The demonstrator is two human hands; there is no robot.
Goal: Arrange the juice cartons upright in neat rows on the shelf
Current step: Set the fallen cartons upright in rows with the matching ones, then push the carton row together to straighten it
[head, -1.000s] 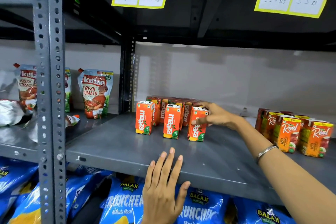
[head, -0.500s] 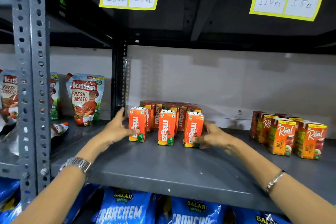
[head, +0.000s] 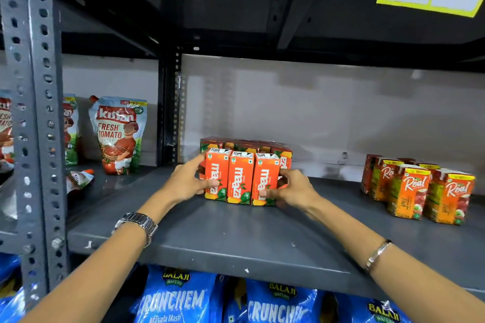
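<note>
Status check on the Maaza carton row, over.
Left hand and right hand clamp the ends of the front row. Three Maaza cartons upright, side by side, touching. Real apple cartons stand apart to the right; nothing blocking.

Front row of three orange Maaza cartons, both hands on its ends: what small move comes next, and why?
Probably slide the row straight back. The three upright orange Maaza cartons stand side by side, the left hand and right hand pressing the ends, and the wrapped pack of cartons behind looks close enough to butt against.
</note>
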